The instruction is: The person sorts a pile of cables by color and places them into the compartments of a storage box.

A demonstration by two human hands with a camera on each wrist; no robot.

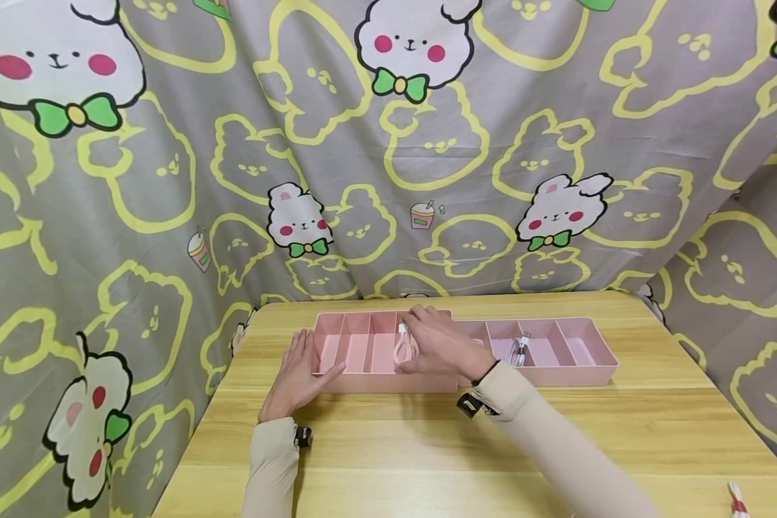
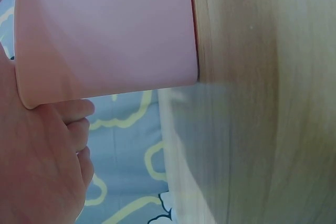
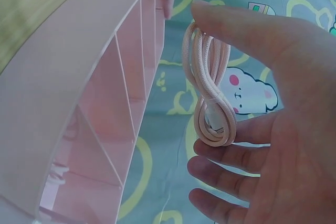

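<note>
My right hand [image 1: 437, 345] pinches a coiled pink cable [image 3: 212, 87] between thumb and fingers. In the head view this hand is over the right part of the near pink divided box [image 1: 388, 383], hiding some of its compartments. In the right wrist view the cable hangs beside the box's rim, its loops bundled and a pale plug inside the lower loop. My left hand [image 1: 294, 378] grips the left end of the same box, thumb along the front rim and fingers at the end wall. The left wrist view shows its palm against the corner of the box wall [image 2: 110, 30].
A second pink divided box [image 1: 544, 375] adjoins on the right, with a white cable bundle [image 1: 518, 350] in one compartment. Another cable with a red tie [image 1: 737, 500] lies at the table's lower right. A patterned curtain [image 1: 440, 180] hangs behind the wooden table [image 1: 388, 446].
</note>
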